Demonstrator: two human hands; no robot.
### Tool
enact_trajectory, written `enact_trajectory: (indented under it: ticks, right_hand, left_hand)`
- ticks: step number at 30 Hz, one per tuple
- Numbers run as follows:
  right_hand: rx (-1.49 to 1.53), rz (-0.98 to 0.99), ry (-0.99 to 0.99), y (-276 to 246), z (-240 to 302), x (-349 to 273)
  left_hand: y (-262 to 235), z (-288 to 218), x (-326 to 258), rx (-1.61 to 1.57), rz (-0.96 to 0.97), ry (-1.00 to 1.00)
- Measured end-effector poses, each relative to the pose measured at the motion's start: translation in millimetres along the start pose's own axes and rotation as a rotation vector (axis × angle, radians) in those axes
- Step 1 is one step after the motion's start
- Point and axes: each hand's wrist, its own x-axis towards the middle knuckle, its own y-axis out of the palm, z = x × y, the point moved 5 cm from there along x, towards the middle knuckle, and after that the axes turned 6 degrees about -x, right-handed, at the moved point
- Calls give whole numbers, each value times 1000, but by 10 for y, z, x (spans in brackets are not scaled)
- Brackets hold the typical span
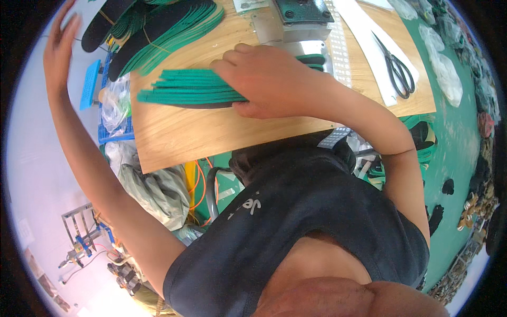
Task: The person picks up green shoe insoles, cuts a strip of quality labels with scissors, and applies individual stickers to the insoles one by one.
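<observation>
My right hand [259,79] is closed over a stack of green insoles [185,87] with a black underside, low over the wooden table or resting on it. The stack's layered edges fan out toward the left. Past my wrist show the rounded ends of green-and-black insoles [310,62], partly hidden by the hand. My left hand [59,50] is raised at the far left, off the table, its fingers stretched apart and a little blurred. Nothing shows in it. Nearest to it lie thicker bundles of green-and-black insoles [169,39] bound with thin bands.
A metal device with a dark top [303,13] stands at the table's back. Black-handled scissors [396,68] lie on a white strip [364,37] at the right. Left of the wooden table [174,132] are a blue crate [108,134] and plastic bags [116,103]. More insoles [422,137] sit below its right edge.
</observation>
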Motion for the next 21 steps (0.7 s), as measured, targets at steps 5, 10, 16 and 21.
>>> enact_trajectory:
  ticks: [5,10,16,21]
  right_hand:
    - [76,168,115,445,-114,83]
    - [101,-16,-32,243,-50,121]
    - [46,-119,-64,363,13,94]
    - [-68,124,158,393,-256,-134]
  left_hand:
    - [1242,-909,-1342,47,599,44]
    - [1110,-957,-1714,175,203,123]
    - [1509,-726,-1953,-190,342,-206]
    - [1430,-920,-2108,-71,208,-264]
